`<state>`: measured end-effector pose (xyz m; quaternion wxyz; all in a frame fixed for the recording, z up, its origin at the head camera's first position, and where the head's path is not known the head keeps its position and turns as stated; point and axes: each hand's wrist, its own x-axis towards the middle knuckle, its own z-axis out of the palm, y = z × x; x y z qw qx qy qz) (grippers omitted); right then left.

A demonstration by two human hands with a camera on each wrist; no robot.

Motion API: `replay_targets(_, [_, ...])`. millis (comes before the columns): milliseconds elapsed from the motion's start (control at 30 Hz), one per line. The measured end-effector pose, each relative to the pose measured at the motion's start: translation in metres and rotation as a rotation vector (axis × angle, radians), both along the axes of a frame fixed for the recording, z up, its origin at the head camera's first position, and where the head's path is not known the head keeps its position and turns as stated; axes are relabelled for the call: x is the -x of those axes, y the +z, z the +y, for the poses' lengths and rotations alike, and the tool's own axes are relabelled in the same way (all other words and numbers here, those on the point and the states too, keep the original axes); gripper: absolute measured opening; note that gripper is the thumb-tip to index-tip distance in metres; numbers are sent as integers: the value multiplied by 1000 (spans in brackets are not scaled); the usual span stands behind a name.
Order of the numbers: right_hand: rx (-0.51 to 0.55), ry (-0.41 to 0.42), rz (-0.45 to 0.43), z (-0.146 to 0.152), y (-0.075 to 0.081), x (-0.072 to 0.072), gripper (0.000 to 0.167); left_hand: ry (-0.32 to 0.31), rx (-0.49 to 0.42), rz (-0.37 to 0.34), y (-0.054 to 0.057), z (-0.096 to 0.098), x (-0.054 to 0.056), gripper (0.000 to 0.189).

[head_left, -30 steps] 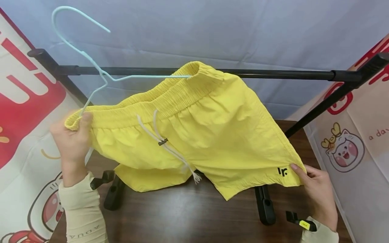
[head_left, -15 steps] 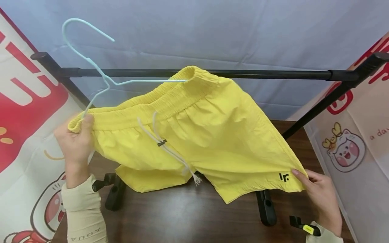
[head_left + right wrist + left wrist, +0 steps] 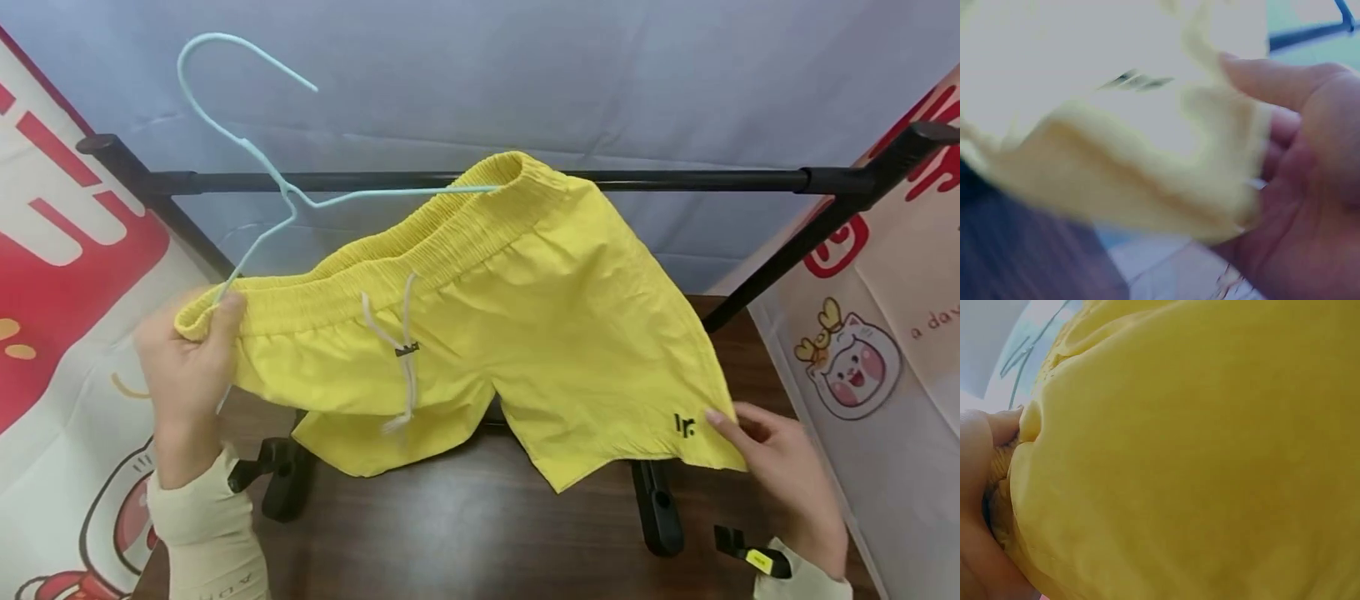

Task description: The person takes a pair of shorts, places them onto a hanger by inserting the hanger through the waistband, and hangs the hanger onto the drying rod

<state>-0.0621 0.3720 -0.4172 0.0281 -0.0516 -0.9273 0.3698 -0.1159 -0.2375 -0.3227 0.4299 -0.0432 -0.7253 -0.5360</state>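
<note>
Yellow shorts (image 3: pixel 585 333) with an elastic waistband and a white drawstring are spread between both hands. A pale mint wire hanger (image 3: pixel 281 183) sits inside the waistband, its hook standing free above the left side. My left hand (image 3: pixel 187 367) grips the left end of the waistband together with the hanger's lower left part; the thumb lies in front. At the lower right, my right hand (image 3: pixel 787 467) pinches the leg hem near the small black logo (image 3: pixel 684 425). The yellow cloth fills most of the left wrist view. In the right wrist view, the pinched hem (image 3: pixel 1235 212) is blurred.
A black rack bar (image 3: pixel 697 181) runs across behind the shorts, joined to slanted side posts (image 3: pixel 787 258). Black rack feet (image 3: pixel 657 508) stand on the dark wooden tabletop (image 3: pixel 465 533). Printed panels flank both sides, and a grey-blue cloth hangs behind.
The hanger and waistband have shifted to the right, with the left hand still gripping them. The drawstring has swung left and now hangs straighter. The right hand keeps its pinch on the hem.
</note>
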Motion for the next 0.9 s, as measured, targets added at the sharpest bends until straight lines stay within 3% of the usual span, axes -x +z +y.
replay_targets(100, [-49, 78, -2, -17, 13, 3, 48, -19, 82, 30, 2, 6, -15, 13])
replay_targets(167, [-27, 86, 50, -31, 21, 4, 50, -54, 135, 61, 2, 11, -23, 15])
replay_targets(367, [196, 153, 439, -78, 45, 9, 44, -99, 273, 114, -2, 24, -36, 18])
replay_targets(533, [434, 298, 751, -112, 65, 27, 44, -164, 477, 160, -10, 37, -38, 34])
replay_targets(633, [535, 422, 775, -124, 73, 40, 53, -231, 587, 166, -15, 50, -41, 41])
replay_targets(733, [443, 467, 718, -123, 69, 49, 47, -278, 632, 125, -22, 61, -45, 36])
replay_targets(900, [294, 422, 697, -118, 55, 52, 31, -377, 672, -91, -29, 66, -55, 8])
